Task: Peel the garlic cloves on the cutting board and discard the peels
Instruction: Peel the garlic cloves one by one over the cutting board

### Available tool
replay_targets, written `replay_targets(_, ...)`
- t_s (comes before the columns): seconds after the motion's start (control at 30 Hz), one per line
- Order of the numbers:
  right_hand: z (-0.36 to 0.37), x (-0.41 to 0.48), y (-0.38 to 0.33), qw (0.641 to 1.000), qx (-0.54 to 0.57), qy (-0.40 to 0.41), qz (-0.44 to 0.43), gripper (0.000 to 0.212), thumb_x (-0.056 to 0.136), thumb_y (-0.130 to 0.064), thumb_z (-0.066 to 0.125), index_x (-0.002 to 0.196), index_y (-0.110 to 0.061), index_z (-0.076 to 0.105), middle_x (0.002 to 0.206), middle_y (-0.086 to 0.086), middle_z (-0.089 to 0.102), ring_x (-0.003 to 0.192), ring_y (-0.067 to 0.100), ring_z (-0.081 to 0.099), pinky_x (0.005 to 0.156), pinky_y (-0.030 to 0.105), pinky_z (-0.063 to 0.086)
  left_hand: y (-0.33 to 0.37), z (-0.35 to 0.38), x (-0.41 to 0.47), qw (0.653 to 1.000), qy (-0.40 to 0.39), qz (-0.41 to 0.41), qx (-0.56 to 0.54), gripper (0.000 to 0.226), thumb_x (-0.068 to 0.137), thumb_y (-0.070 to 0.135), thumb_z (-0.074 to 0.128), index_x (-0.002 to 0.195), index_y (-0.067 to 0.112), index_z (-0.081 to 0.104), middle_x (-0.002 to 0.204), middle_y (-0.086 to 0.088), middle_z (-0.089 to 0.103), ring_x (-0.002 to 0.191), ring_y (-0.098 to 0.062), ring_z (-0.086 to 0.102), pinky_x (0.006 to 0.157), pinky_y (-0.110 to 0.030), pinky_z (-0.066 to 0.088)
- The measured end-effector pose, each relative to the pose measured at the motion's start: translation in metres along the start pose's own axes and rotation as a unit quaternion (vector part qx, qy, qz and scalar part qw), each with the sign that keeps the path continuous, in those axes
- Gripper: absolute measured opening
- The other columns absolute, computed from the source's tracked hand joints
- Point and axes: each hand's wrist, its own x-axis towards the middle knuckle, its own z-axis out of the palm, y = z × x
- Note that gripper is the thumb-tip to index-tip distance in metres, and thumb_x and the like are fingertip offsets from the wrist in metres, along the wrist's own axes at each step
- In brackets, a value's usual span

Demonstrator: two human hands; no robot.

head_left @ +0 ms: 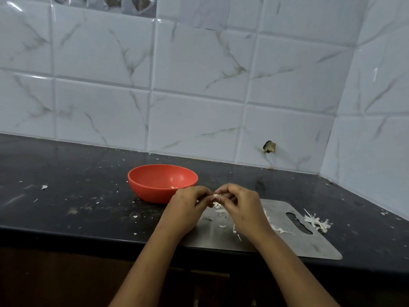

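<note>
We take the steel cutting board (254,238) as our landmark. Both hands meet just above its far left corner: our left hand (188,207) and right hand (240,204) pinch one garlic clove (216,196) between their fingertips, each grip closed down to a fine pinch on it. The clove is mostly hidden, so we cannot tell which way its long axis runs, nor how much skin remains. Both hands are equally close to it; it sits in the gap between them, directly over the board. Loose peels (220,210) lie on the board right under the hands, and a bigger heap of peels (317,222) rests on the dark surface (77,196) off the board's right edge. The red bowl (162,182) stands just beyond the board's left end, nearer the left hand, with a pale scrap inside.
</note>
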Motion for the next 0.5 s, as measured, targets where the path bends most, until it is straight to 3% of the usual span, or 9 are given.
replay_targets(0.13,-0.002,-0.006,-0.002,0.998,0.065,-0.005,0.017,0.018,0.087,-0.006,0.067,0.093,-0.021,0.075,0.081,-0.005,0.074,0.077,0.005,0.069,0.073,0.022,0.055,0.001,0.000,0.001,0.999,0.011,0.016,-0.034,0.011,0.090,0.021,0.065,0.081,0.020,0.071,0.071,0.010,0.069,0.053,0.002,0.049,0.054,-0.013,0.035)
replay_targets(0.23,-0.002,-0.007,-0.002,0.996,0.083,-0.008,0.033,0.018,0.089,-0.007,0.066,0.097,-0.019,0.076,0.084,-0.004,0.075,0.081,0.009,0.070,0.078,0.031,0.057,0.002,0.000,0.001,0.999,0.022,0.007,-0.034,0.013,0.090,0.019,0.064,0.079,0.020,0.071,0.069,0.011,0.068,0.051,0.002,0.047,0.053,-0.013,0.033)
replay_targets(0.33,-0.004,-0.007,-0.001,0.995,0.085,0.020,0.045,0.009,0.088,-0.013,0.068,0.088,-0.016,0.076,0.075,-0.002,0.073,0.072,0.007,0.067,0.073,0.036,0.057,0.005,0.003,0.001,0.999,0.041,-0.002,-0.025,0.015,0.092,0.019,0.061,0.079,0.020,0.068,0.069,0.010,0.068,0.052,0.002,0.048,0.053,-0.013,0.033)
replay_targets(0.5,-0.003,-0.007,-0.004,0.996,0.063,0.009,0.056,0.022,0.092,-0.008,0.059,0.082,-0.024,0.071,0.074,-0.001,0.071,0.070,0.009,0.065,0.072,0.034,0.054,0.012,0.010,-0.002,0.999,0.013,-0.021,0.028,0.013,0.096,0.023,0.052,0.087,0.023,0.061,0.074,0.009,0.068,0.056,-0.004,0.051,0.061,-0.031,0.047)
